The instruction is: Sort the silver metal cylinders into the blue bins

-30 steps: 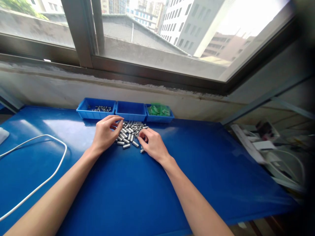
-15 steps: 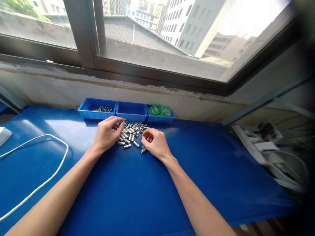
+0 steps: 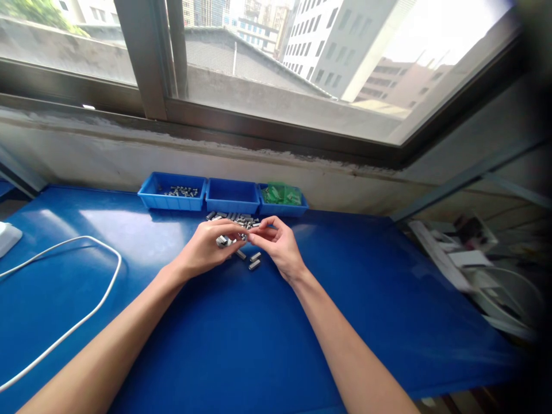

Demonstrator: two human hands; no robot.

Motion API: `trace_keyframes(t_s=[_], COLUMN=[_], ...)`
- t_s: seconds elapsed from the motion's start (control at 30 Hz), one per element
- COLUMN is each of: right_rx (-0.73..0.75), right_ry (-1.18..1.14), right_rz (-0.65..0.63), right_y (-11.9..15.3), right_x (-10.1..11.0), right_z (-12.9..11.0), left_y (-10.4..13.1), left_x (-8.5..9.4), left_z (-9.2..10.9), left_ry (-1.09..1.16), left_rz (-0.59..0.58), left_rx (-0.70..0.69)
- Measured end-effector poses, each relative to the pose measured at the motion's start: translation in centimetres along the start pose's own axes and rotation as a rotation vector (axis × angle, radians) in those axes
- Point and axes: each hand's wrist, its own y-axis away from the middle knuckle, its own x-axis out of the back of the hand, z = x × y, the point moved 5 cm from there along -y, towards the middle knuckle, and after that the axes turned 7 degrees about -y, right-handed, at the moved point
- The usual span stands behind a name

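My left hand [image 3: 210,244] reaches over a pile of short silver metal posts [image 3: 222,241], its thumb and fingers drawn together in a pinch. Coming from the other side, my right hand [image 3: 279,246] is closed, thumb against fingertips. The fingertips of both hands meet above the pile; whatever is between them is too small to make out. Smaller metal pieces [image 3: 244,220] lie at the back of the pile. Two loose posts [image 3: 255,264] lie in front, between the hands. Part of the pile is hidden by my left hand.
Three blue bins line the wall: the left bin [image 3: 171,201] holds small screws, the middle bin [image 3: 233,205] shows a bare floor, the right bin [image 3: 284,210] holds green bags [image 3: 282,194]. A white cable [image 3: 117,261] loops across the blue table [image 3: 224,345] at left.
My left hand has moved right and slightly down, over the pile. My right hand has turned and shifted a little, so the fingertips now meet. Two posts near it are now uncovered.
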Motion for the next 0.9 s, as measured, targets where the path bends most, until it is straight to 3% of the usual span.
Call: trace_keyframes(t_s=[0.33,0.5,0.63,0.8,0.9], right_rx=[0.000,0.062,0.186,0.319,0.358], right_ry=[0.045,0.143,0.383,0.703,0.793], right_rz=[-0.016,-0.033,0.001,-0.038,-0.094], right_y=[0.1,0.0,0.2,0.7,0.9], right_x=[-0.4,-0.5,-0.4,-1.2,-1.5], right_z=[0.1,-0.1,-0.7,-1.3,-1.2], left_y=[0.0,0.2,0.2,0.8,1.2], left_x=[-0.2,-0.6,0.7,4.5,5.6], left_z=[-0.9,-2.2,-3.8,-6.6,-8.2], left_ry=[0.007,0.225,0.350,0.227,0.232], left_rz=[0.047,0.084,0.274,0.623,0.693], left_rx=[0.075,0.240,0.385,0.502,0.528])
